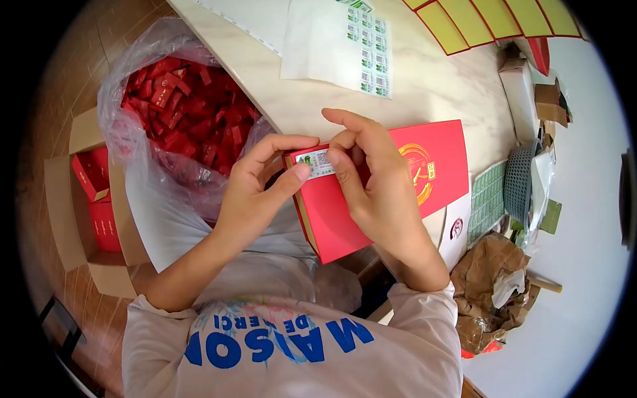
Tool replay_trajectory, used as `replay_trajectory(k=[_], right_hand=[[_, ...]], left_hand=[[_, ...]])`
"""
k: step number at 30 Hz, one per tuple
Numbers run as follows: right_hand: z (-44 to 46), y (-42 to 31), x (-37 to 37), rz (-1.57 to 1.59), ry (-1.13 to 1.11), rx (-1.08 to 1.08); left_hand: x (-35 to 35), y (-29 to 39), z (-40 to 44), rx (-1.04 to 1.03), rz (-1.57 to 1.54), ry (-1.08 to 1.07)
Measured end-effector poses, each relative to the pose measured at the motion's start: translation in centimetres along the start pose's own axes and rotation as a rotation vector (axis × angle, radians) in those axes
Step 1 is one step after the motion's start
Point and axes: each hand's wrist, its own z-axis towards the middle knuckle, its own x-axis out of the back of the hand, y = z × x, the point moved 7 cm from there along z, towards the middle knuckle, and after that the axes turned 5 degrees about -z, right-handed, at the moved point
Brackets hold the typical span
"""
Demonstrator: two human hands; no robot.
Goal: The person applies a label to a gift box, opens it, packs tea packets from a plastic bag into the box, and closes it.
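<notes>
A red gift box [335, 225] with a gold emblem lies tilted at the table's edge, over my lap. On its left end sits a small white sticker [317, 163] with a QR code and a green print. My left hand [260, 182] grips the box's left corner, its thumb pressing on the sticker's left part. My right hand [375, 176] is bent over the box, with thumb and fingertips at the sticker's right end. The right fingers hide that end, so whether it lies fully flat cannot be made out.
A sheet of stickers [325, 50] lies on the marble-look table [265, 103]. A plastic bag of red packets [192, 113] stands left, beside a carton [63, 205] with red boxes. Yellow-lined boxes [491, 20], a grey basket [521, 176] and crumpled brown paper [488, 278] are on the right.
</notes>
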Motion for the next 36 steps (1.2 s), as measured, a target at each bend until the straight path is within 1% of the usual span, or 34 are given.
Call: replay_trajectory(k=[6,8,9,11,12,14,15,17,18,19,20,21,22,23,25,27,29,31,33,34,35,36], right_hand=[[0.0,-0.5,0.1,-0.047,0.041,0.064],[-0.1,-1.1,0.0,-0.164,0.057,0.155],[-0.1,-1.2,-0.2,-0.165,0.056,0.156],[-0.4,-2.2,-0.7,-0.442,0.102,0.305],[-0.4,-2.3,-0.8,-0.442,0.103,0.309],[-0.4,-2.6,-0.7,-0.641,0.159,0.287],[-0.3,-2.5,-0.6,-0.64,0.162,0.292],[0.2,-0.9,1.2,-0.843,0.271,0.155],[0.4,-0.2,1.8,-0.848,0.28,0.166],[0.7,0.9,2.7,-0.815,0.282,0.132],[0.7,1.6,3.1,-0.777,0.28,0.094],[0.6,1.6,3.1,-0.782,0.285,0.101],[0.5,1.6,3.1,-0.772,0.276,0.107],[0.3,1.4,3.0,-0.762,0.267,0.109],[-0.5,0.7,2.9,-0.755,0.286,0.12],[-1.9,-0.2,2.7,-0.753,0.314,0.133],[-4.5,-1.2,2.1,-0.615,0.29,0.19],[-8.0,-1.1,0.4,-0.527,0.177,0.243],[-11.2,-1.8,-2.5,-0.674,0.111,0.321],[-13.0,-1.2,-3.9,-0.718,0.135,0.338],[-13.8,0.4,-4.5,-0.72,0.145,0.325],[-14.4,1.5,-4.6,-0.813,0.26,0.377]], left_hand=[[-0.1,-0.1,0.3,0.052,0.002,0.011],[-0.2,0.2,0.4,-0.02,0.034,0.015],[-0.2,0.1,0.4,-0.022,0.033,0.015],[-0.2,0.2,0.6,-0.059,0.087,0.036],[-0.3,0.2,0.7,-0.062,0.089,0.038],[-0.3,0.2,0.7,-0.094,0.086,0.063],[-0.4,0.1,0.7,-0.1,0.088,0.064],[-0.2,-1.0,0.5,-0.021,0.042,0.082],[-0.1,-1.2,0.7,-0.014,0.023,0.092],[-0.4,-0.8,0.8,-0.028,0.022,0.088],[-0.8,-0.2,0.8,-0.055,0.222,0.065],[-1.4,0.2,0.8,-0.084,0.42,0.042],[-2.1,0.6,1.1,-0.156,0.476,0.0],[-2.1,1.0,1.3,-0.159,0.472,-0.003],[-2.4,0.4,2.2,0.045,0.287,-0.103],[-2.3,0.3,2.6,-0.01,0.319,-0.102],[-1.6,-0.1,2.6,-0.008,0.266,-0.055],[-1.0,-0.9,2.5,-0.065,0.279,-0.054],[0.8,-0.7,1.9,-0.224,0.387,0.051],[1.3,-0.6,1.6,-0.187,0.414,0.098],[1.4,-0.4,1.2,-0.183,0.417,0.084],[1.6,-0.6,1.1,-0.13,0.388,0.062]])
